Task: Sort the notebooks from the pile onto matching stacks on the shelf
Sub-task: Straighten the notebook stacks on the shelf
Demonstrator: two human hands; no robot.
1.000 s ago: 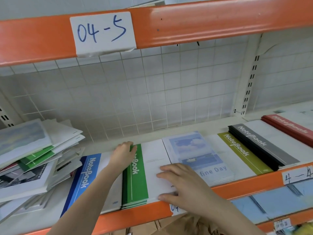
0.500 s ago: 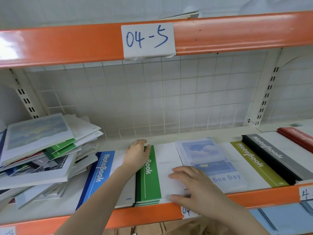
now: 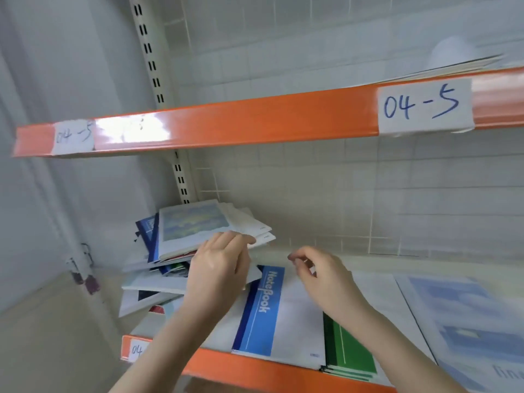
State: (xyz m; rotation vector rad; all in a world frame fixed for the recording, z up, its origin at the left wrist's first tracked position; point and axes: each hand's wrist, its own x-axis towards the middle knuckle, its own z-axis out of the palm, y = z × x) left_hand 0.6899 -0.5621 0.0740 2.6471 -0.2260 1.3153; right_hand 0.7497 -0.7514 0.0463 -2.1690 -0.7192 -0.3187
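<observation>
At the left end of the shelf lies a messy pile of notebooks (image 3: 192, 225), topped by one with a blurry landscape cover. My left hand (image 3: 218, 268) is at the pile's right edge, fingertips against the notebook edges and over a white cover; whether it grips one cannot be told. Just right of it my right hand (image 3: 320, 270) hovers with loosely curled fingers, holding nothing, above the blue NoteBook stack (image 3: 263, 310). Further right lie the green stack (image 3: 348, 353) and the pale sky-picture stack (image 3: 467, 321).
The orange front beam (image 3: 255, 367) edges this shelf. The upper orange beam (image 3: 255, 120), with a 04-5 label (image 3: 422, 106), hangs close overhead. A slotted upright post (image 3: 150, 52) and a white wall bound the left side. A wire grid backs the shelf.
My view has swung left. Both hands left the green stack: the left went to the pile's edge, the right lifted and hovers over the blue stack.
</observation>
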